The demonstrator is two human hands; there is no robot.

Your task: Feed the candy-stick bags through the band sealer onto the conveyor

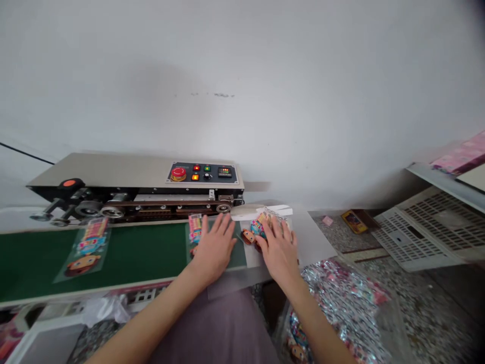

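My left hand (215, 246) lies with fingers spread over a clear printed packet (195, 227) at the right part of the green conveyor belt (147, 253). The packet's lower part is hidden under the hand. To its right, my right hand (279, 250) rests, fingers apart, on colourful cartoon-printed packets (248, 236) upon a white sheet (312, 237) at the belt's end. How many packets are under that hand I cannot tell. Another clear packet (88, 245) with a cartoon face lies farther left on the belt. Behind the belt stands a band sealer (113, 174).
The sealer's control panel (204, 173) has lit buttons and a red emergency stop. A bag of shiny packets (344, 303) stands below right. On the floor are a white plastic crate (428, 227) and a small yellow box (354, 221). A pale wall rises behind.
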